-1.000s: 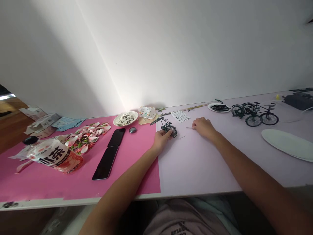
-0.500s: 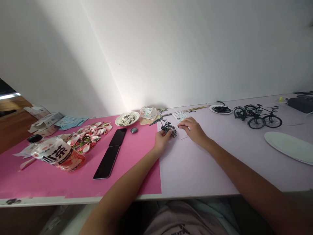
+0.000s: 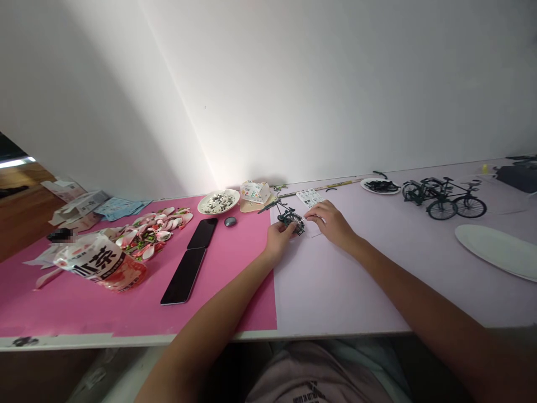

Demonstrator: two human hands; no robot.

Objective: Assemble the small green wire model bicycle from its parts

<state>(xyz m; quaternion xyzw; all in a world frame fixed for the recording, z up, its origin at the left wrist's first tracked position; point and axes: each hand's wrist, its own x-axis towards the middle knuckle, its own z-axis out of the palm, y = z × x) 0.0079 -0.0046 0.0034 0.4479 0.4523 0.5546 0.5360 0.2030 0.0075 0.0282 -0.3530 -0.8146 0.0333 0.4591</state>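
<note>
A dark green model bicycle [image 3: 285, 215] is held tilted above the line where the pink and lilac table covers meet. My left hand [image 3: 278, 239] is closed around the lower part of its near wheel. Close by on the right, my right hand [image 3: 327, 219] pinches a thin pale stick-like piece [image 3: 302, 220], whose far end reaches the spokes. Its exact kind is too small to make out. A short thin strand [image 3: 316, 235] lies on the lilac cover below my right fingers.
On the right stand finished-looking model bicycles [image 3: 444, 198], a plate of dark parts [image 3: 364, 182] and a white oval plate [image 3: 495, 246]. Leftward lie two phones [image 3: 182, 277], a round grey case [image 3: 230, 221], a plate [image 3: 200, 206] of pale pieces, pink spoon-like pieces [image 3: 151, 229] and a drink bottle [image 3: 104, 263].
Both hands stay nearly in place on the model bicycle. The right fingers and the thin piece have shifted only slightly at the wheel, and the whole view has moved a little.
</note>
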